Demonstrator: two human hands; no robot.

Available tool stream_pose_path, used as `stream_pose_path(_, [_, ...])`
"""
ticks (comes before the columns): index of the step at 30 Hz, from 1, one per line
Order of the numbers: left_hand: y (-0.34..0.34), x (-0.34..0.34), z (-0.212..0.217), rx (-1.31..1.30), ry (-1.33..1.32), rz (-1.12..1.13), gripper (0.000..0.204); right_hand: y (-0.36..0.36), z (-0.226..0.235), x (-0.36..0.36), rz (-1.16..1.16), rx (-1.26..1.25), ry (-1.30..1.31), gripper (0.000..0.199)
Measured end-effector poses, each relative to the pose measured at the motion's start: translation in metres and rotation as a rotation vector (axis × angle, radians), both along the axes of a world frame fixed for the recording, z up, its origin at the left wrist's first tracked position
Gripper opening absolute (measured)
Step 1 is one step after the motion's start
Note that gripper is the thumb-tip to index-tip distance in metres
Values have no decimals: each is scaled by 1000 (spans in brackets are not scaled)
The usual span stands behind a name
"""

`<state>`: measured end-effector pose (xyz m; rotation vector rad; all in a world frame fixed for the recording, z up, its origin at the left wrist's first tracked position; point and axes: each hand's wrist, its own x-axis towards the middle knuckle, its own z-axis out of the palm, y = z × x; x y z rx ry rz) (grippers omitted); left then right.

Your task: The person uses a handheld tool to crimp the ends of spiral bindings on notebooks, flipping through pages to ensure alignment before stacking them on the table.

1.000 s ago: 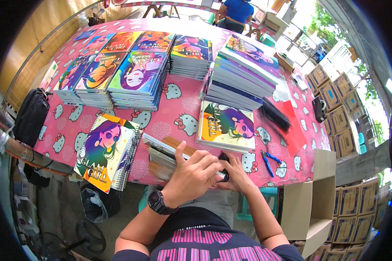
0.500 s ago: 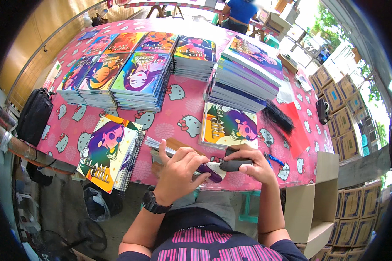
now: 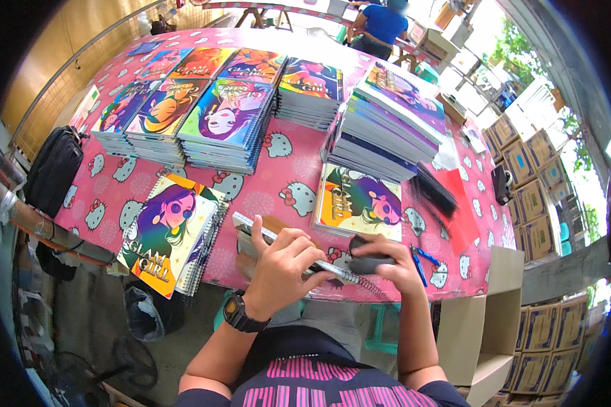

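Observation:
My left hand [image 3: 283, 266] grips a thin spiral notebook [image 3: 335, 270], held on edge near the front of the table. From its right end a loose length of coil wire [image 3: 368, 285] sticks out toward my right wrist. My right hand [image 3: 397, 266] is closed around a dark grey hand tool [image 3: 371, 264] with rounded handles, just above that coil; its working end is hidden. To the left lie bound notebooks [image 3: 172, 237] with a woman in sunglasses on the cover. Beyond my hands sits a similar notebook pile [image 3: 360, 200].
Several notebook stacks [image 3: 224, 122] fill the table's far left, and a tall stack [image 3: 387, 129] stands at the centre right. Black coils [image 3: 433, 192] lie beside a red sheet [image 3: 463, 210]. A blue pen [image 3: 421, 264] is near my right hand. An open carton [image 3: 465, 332] stands right.
The right hand with the dark tool has shifted slightly right and down, away from the notebook. The coil end now shows between them. The left hand keeps its hold, the notebook turned more edge-on.

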<state>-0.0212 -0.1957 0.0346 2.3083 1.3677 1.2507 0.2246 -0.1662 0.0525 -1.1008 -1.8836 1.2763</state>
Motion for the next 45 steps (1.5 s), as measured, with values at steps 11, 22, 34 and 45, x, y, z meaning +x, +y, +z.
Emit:
stream_pose_path(11, [1,6,6,-7,26,-91,22,-4,30,-2,-36,387,-19,70])
stream_pose_path(22, [12,14,17,-57,41,-214,22,-49,50,-11,98,678,-397,64])
stream_pose_path(34, [8,16,22,-87,131,-372,24,-36,25,10,-336,694,-57,71])
stream_pose_path(45, [8,16,27,-158,101,-423,17,-44,15,14,-410,631,-10,74])
